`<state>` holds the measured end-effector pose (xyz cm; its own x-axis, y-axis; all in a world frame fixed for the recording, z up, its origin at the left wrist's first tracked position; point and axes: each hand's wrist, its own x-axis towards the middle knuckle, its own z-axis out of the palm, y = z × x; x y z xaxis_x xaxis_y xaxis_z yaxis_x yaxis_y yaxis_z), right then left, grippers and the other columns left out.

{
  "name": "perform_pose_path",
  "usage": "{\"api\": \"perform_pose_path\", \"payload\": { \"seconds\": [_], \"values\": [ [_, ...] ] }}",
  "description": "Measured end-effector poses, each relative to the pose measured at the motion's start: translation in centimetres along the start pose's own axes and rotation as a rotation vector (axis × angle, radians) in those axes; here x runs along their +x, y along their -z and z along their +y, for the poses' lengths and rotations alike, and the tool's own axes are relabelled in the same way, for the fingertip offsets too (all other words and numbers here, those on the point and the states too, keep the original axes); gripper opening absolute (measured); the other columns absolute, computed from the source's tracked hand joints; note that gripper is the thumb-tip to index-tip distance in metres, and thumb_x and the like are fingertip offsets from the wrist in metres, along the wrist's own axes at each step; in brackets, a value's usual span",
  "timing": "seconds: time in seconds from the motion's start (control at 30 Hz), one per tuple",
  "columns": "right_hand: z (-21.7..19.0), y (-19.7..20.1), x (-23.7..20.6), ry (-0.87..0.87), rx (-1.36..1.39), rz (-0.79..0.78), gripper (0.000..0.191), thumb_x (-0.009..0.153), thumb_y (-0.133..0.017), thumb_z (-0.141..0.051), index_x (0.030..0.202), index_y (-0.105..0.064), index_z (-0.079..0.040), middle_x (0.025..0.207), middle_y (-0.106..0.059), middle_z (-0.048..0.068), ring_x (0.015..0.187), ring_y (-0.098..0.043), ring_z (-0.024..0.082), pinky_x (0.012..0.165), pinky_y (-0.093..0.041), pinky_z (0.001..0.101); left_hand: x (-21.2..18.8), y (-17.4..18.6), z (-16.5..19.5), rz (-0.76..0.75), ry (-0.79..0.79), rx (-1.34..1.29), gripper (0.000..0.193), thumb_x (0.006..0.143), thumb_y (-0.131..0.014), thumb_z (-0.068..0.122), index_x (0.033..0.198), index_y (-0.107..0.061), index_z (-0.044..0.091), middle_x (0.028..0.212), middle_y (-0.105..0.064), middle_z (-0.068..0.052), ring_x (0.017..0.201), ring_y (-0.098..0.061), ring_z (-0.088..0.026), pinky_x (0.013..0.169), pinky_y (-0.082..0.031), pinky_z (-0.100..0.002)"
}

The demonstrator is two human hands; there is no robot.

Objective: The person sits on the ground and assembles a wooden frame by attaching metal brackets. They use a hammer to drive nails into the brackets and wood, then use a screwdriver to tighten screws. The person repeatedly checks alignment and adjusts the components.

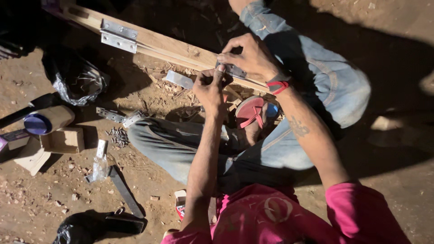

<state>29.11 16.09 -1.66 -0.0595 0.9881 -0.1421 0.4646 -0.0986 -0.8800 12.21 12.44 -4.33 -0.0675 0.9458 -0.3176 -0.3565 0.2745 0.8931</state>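
Squatting on dirt floor, plank (162, 45) lying across near the knees. Right hand (253, 56) pressing a hinge (233, 70) flat on the plank's near edge, fingers curled over it. Left hand (211, 86) pinched narrow beside it, on what, cannot tell. Hinge likely light, stiff, thin steel; best held by leaf edges. Second hinge (118, 36) further along; screws (118, 135) on the floor

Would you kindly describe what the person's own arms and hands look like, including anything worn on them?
Both arms are bare below short bright pink sleeves. The right hand has a red and black band at its wrist, and a dark tattoo marks that forearm. The left hand and its arm carry nothing visible.
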Motion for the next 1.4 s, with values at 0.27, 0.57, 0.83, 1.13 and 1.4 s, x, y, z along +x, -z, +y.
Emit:
{"api": "perform_pose_path", "payload": {
  "seconds": [0.27, 0.57, 0.83, 1.13, 1.4],
  "values": [
    [1.1, 0.7, 0.6, 0.087, -0.056, -0.056, 0.029, 0.09, -0.085, -0.036, 0.098, -0.081, -0.009, 0.083, -0.077, 0.004, 0.072, -0.068, 0.008, 0.067, -0.053, 0.0274, 0.2, 0.7, -0.7, 0.001, -0.042, 0.019, 0.02, 0.092, -0.078, 0.01, 0.089, -0.064, -0.004, 0.078, -0.071, -0.012, 0.067, -0.069, -0.017, 0.063, -0.065, -0.033],
    [0.7, 2.6, -1.1, -0.084, -0.08, -0.125, 0.03, 0.083, -0.089, -0.03, 0.106, -0.081, -0.012, 0.081, -0.077, 0.003, 0.069, -0.065, 0.008, 0.066, -0.053, 0.0278, 0.2, 0.6, -0.7, 0.005, -0.034, 0.012, 0.018, 0.094, -0.075, 0.011, 0.09, -0.064, -0.002, 0.08, -0.071, -0.013, 0.068, -0.069, -0.017, 0.062, -0.064, -0.035],
    [0.8, 3.7, -2.5, -0.155, -0.122, -0.156, 0.033, 0.083, -0.089, -0.031, 0.11, -0.081, -0.014, 0.085, -0.077, 0.005, 0.071, -0.067, 0.014, 0.067, -0.054, 0.0297, 0.2, 0.4, -0.8, -0.004, -0.009, -0.071, 0.014, 0.094, -0.073, 0.009, 0.091, -0.063, 0.0, 0.088, -0.07, -0.013, 0.08, -0.07, -0.017, 0.074, -0.067, -0.037],
    [2.7, 3.9, -2.7, 0.077, 0.036, -0.184, 0.032, 0.089, -0.084, -0.022, 0.116, -0.077, -0.007, 0.106, -0.079, 0.008, 0.089, -0.073, 0.012, 0.082, -0.06, 0.0309, 0.0, 0.2, -0.7, 0.022, -0.022, -0.008, 0.015, 0.095, -0.074, 0.009, 0.091, -0.063, 0.0, 0.086, -0.069, -0.013, 0.077, -0.068, -0.018, 0.07, -0.063, -0.035],
    [0.0, 1.2, -5.8, 0.2, -0.132, 0.146, 0.026, 0.092, -0.081, -0.017, 0.117, -0.075, -0.011, 0.117, -0.075, 0.006, 0.102, -0.073, 0.02, 0.088, -0.06, 0.0326, -0.2, -0.6, 0.1, 0.017, -0.036, -0.041, 0.015, 0.095, -0.074, 0.008, 0.092, -0.063, 0.0, 0.086, -0.068, -0.011, 0.074, -0.064, -0.016, 0.067, -0.062, -0.031]
  ]
}}
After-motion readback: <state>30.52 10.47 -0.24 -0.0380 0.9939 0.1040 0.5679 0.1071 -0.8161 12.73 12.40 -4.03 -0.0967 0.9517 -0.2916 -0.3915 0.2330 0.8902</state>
